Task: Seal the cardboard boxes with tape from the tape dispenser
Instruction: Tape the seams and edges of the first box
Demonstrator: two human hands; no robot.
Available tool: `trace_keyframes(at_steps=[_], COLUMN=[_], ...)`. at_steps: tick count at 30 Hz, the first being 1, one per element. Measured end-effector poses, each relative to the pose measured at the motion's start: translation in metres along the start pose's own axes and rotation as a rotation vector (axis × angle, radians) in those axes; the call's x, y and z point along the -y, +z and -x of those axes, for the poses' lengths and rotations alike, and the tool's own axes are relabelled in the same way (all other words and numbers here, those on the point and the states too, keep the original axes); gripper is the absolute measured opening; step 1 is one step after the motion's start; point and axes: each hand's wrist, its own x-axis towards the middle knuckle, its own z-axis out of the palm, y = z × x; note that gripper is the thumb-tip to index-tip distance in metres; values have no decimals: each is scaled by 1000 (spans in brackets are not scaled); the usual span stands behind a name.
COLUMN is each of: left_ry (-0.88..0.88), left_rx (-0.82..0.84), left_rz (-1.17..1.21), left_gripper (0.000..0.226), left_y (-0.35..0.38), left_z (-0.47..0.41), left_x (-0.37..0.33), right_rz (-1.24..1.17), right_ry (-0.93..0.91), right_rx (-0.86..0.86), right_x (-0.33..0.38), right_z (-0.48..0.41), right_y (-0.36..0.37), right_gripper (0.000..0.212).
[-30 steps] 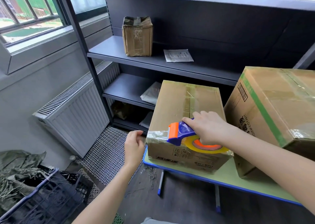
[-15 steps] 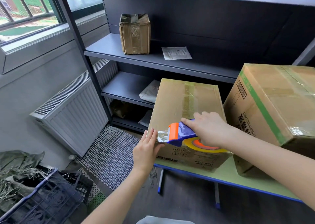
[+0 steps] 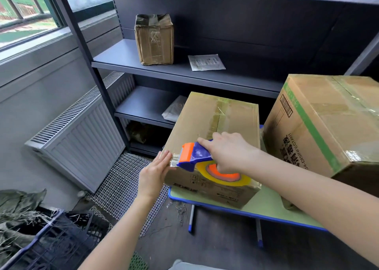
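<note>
A closed cardboard box (image 3: 203, 115) with tape along its top seam lies on a small green table (image 3: 272, 210). My right hand (image 3: 229, 152) grips a blue and orange tape dispenser (image 3: 194, 157) with a yellow roll, held at the box's near left corner. My left hand (image 3: 155, 171) presses flat, fingers straight, against the box's left side, on the clear tape end coming off the dispenser. A larger taped box (image 3: 328, 122) with a green stripe stands to the right on the same table.
A dark metal shelf unit (image 3: 184, 68) behind holds a small taped box (image 3: 154, 38) and a paper sheet (image 3: 206, 62). A radiator (image 3: 82, 134) is on the left wall. A blue crate (image 3: 47, 243) sits at lower left, wire mesh (image 3: 123, 185) on the floor.
My left hand rose from below the table edge and now presses the tape end onto the box's left side. The dispenser stayed at the corner in my right hand.
</note>
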Motion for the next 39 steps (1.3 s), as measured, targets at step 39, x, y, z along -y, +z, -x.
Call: trace_keyframes(at_steps=[39], left_ry=[6], left_rx=[14], left_rz=[-170], left_gripper=[33], left_y=[-1], left_z=[-12], left_x=[-20], right_rz=[-80], right_ry=[61], right_rx=[194], right_x=[-99], right_z=[76], right_y=[23], right_gripper=[82])
